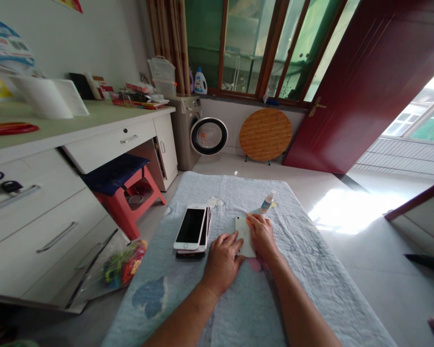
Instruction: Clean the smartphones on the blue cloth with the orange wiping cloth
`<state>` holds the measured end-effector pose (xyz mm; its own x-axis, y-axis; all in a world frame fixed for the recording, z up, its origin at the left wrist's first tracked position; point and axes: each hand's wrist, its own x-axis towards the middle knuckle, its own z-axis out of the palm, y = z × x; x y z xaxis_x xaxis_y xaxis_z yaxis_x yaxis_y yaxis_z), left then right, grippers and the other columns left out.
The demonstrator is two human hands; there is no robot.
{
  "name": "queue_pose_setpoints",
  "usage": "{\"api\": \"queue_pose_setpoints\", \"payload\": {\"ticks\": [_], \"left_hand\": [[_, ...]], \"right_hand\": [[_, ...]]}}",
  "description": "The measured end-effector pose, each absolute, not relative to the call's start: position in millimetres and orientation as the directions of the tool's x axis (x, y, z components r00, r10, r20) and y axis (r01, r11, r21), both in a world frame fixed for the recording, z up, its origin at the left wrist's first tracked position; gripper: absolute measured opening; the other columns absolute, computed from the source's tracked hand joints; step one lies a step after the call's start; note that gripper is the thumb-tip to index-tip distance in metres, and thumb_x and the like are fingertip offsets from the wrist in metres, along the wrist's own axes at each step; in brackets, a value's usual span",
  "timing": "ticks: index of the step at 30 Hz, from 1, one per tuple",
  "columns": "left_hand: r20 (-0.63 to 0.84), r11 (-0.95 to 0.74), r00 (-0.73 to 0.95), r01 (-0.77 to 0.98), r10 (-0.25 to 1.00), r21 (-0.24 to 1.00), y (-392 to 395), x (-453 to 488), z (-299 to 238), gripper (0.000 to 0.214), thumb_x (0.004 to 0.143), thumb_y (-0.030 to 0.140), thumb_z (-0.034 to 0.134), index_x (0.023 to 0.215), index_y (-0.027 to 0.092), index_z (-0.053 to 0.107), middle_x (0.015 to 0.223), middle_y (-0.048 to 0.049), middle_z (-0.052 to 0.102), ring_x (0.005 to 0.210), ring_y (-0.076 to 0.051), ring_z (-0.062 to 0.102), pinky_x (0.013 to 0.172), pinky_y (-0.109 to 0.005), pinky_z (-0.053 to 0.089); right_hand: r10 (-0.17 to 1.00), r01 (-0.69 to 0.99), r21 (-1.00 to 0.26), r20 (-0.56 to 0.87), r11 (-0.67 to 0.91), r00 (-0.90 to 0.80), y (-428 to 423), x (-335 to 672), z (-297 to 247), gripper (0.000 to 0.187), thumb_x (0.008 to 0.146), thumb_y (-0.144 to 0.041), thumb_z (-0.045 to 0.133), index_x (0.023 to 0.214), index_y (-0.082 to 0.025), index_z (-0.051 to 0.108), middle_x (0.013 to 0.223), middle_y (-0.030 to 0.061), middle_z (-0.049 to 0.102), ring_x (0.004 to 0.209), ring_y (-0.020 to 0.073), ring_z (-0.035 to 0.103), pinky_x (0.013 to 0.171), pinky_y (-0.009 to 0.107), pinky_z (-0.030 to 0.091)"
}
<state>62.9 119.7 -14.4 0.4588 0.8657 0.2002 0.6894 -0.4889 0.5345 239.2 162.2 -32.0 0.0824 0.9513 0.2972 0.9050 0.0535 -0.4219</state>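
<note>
One cloth (311,279), two hands (223,259) (263,237) on one phone (248,242), one bottle (266,202).

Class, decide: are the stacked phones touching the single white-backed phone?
Apart. The head view shows a strip of blue cloth between the stacked phones and the single white-backed phone.

Blue cloth (311,274) carries stacked phones (190,229), white phone (246,245), bottle (266,203).

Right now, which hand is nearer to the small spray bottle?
Right. The right hand is at the white phone's right side, just on the near side of the small spray bottle. The left hand is farther away, at the phone's left side.
</note>
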Motion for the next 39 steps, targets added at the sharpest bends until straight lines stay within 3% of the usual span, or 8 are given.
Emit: {"api": "queue_pose_setpoints", "payload": {"ticks": [15,25,33,39], "left_hand": [[0.17,-0.482,0.471,0.693,0.866,0.536,118.3,61.4,-7.5,0.041,0.086,0.026,0.064,0.127,0.029,0.06,0.139,-0.0017,0.054,0.12,-0.026,0.047,0.1,-0.043,0.04],[0.179,-0.469,0.448,0.702,0.876,0.537,117.6,61.6,-9.0,0.039,0.086,0.027,0.064,0.124,0.027,0.061,0.138,-0.002,0.055,0.119,-0.026,0.047,0.1,-0.042,0.04],[0.195,-0.465,0.437,0.684,0.878,0.561,116.9,62.0,-10.0,0.04,0.085,0.027,0.066,0.124,0.026,0.061,0.138,-0.0024,0.055,0.121,-0.025,0.047,0.102,-0.041,0.039],[0.179,-0.459,0.44,0.691,0.88,0.558,116.9,61.9,-7.7,0.041,0.084,0.026,0.067,0.125,0.026,0.06,0.139,-0.0022,0.055,0.122,-0.025,0.047,0.102,-0.041,0.039]], "right_hand": [[0.991,0.944,-0.307,0.096,0.121,-0.095,200.1,220.1,-1.5,0.027,0.085,-0.014,0.049,0.097,-0.022,0.072,0.1,0.0056,0.068,0.092,0.0193,0.055,0.084,0.03,0.034],[0.993,0.956,-0.275,0.09,0.099,-0.077,201.3,220.5,-1.3,0.028,0.086,-0.017,0.049,0.1,-0.024,0.072,0.103,0.0058,0.068,0.094,0.023,0.054,0.082,0.033,0.032],[0.989,0.947,-0.312,0.143,0.077,-0.034,192.6,253.8,-7.4,0.031,0.081,-0.01,0.048,0.099,-0.017,0.072,0.098,0.0082,0.069,0.094,0.0193,0.058,0.088,0.029,0.035],[0.985,0.939,-0.34,0.172,0.054,0.005,171.0,253.0,-6.2,0.026,0.085,-0.015,0.05,0.1,-0.016,0.071,0.095,0.0083,0.07,0.091,0.0191,0.059,0.085,0.028,0.037]]}}
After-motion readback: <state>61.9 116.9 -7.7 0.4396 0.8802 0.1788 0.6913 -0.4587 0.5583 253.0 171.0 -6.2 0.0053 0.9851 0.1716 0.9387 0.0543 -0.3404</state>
